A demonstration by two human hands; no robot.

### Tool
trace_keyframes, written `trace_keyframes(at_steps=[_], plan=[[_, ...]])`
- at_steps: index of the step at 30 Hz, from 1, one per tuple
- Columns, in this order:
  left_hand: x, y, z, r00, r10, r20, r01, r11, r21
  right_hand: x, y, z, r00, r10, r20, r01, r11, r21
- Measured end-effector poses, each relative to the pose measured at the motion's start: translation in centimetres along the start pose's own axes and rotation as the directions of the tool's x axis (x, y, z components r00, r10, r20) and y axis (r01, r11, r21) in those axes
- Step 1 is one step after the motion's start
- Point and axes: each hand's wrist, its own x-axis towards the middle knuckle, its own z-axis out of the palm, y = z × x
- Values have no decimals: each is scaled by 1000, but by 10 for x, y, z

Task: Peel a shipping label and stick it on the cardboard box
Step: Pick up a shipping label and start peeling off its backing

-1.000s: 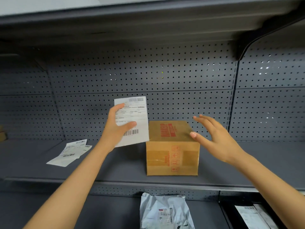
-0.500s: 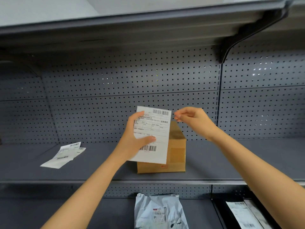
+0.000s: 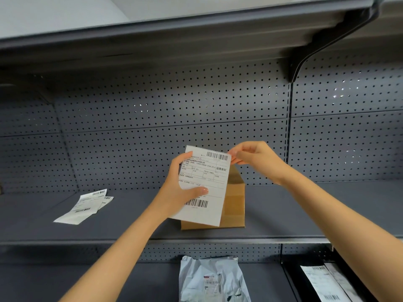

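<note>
A white shipping label [image 3: 210, 182] with barcodes at top and bottom is held upright in front of me. My left hand [image 3: 178, 188] grips its left side, thumb across the printed face. My right hand [image 3: 250, 155] pinches the label's top right corner with its fingertips. Behind the label, a brown cardboard box [image 3: 234, 201] stands on the grey shelf [image 3: 305, 214]; the label hides most of the box's left part.
Loose labels [image 3: 85, 205] lie on the shelf at the left. A perforated back panel closes the shelf, with another shelf overhead. On the lower shelf lie a grey mailer bag [image 3: 212, 280] and more labels [image 3: 322, 282] at the right.
The left hand brought the label from the left to in front of the box. The right hand came up from beside the box and pinched the label's top right corner.
</note>
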Motion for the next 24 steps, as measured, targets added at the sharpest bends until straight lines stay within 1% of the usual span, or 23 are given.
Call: trace_keyframes(at_steps=[7, 17, 20, 24], plan=[[2, -2, 1, 999, -30, 12, 30, 999, 13, 3, 2, -2, 1000, 19, 8, -18, 998, -58], [4, -7, -6, 998, -49, 39, 45, 995, 83, 9, 1, -11, 988, 71, 141, -49, 987, -151], [6, -9, -9, 999, -41, 19, 39, 994, 98, 12, 2, -10, 984, 79, 159, -66, 994, -88], [10, -11, -9, 1000, -8, -14, 10, 989, 151, 15, 8, -6, 978, 121, 168, -141, 984, 108]])
